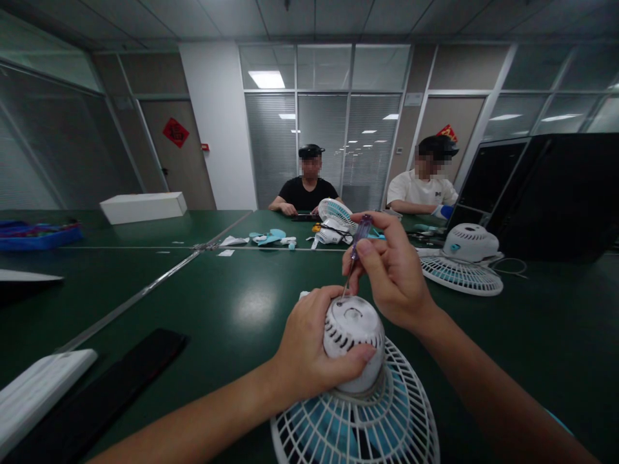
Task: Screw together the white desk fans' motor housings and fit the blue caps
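A white fan [355,325] lies with its grille facing down on the green table, its motor housing on top and blue blades showing through the cage. My left hand [314,345] is wrapped round the housing, thumb on the near side. Between the thumb and fingers of my right hand [394,270] is a screwdriver [362,235] with a clear purple handle. Its shaft slants down to the top of the housing, where the tip meets a small dark hole near the far left edge.
Across the green table [217,309] sit two people. Another fan [467,248] lies right, beside a black monitor [556,193]; a further fan [333,222] and blue blades [271,237] lie ahead. A white box [144,207], blue tray [39,235] and black object [111,386] are left.
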`<act>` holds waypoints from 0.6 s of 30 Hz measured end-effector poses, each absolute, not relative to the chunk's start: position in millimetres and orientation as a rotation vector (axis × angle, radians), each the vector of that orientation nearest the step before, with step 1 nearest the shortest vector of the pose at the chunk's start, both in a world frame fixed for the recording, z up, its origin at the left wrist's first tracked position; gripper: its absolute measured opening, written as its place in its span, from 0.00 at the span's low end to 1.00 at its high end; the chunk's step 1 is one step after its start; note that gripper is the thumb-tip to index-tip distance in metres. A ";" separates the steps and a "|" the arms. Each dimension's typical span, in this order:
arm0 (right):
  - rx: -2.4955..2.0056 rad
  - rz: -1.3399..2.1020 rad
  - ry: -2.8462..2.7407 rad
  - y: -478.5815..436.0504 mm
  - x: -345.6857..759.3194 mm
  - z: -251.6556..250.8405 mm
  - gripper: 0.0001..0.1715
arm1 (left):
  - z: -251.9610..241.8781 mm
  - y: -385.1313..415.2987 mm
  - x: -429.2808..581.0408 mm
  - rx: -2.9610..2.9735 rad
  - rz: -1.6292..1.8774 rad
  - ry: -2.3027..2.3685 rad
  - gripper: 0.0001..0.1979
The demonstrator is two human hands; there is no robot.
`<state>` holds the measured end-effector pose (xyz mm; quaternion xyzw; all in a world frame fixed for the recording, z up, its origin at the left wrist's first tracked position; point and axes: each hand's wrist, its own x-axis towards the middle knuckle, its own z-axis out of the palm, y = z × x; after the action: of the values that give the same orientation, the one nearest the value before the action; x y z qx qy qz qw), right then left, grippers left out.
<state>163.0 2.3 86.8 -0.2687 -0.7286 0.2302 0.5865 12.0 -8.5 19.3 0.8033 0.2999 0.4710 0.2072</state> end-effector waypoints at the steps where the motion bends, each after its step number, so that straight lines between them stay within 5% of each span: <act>1: -0.630 0.540 -1.699 1.8 162.7 86.8 0.19 | 19.2 -8.6 12.1 2.238 1.314 0.835 0.28; 13: -0.723 0.368 -1.706 -3.6 162.9 93.3 0.12 | 18.1 -8.9 12.7 2.212 1.307 0.838 0.27; 18: -0.666 0.541 -1.586 -1.6 160.9 94.3 0.28 | 17.3 -9.1 12.4 2.195 1.323 0.801 0.28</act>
<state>160.9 -1.6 94.3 -0.2899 -0.6898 0.2351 0.6204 12.4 -9.1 17.3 0.7962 0.2905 0.4801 0.2264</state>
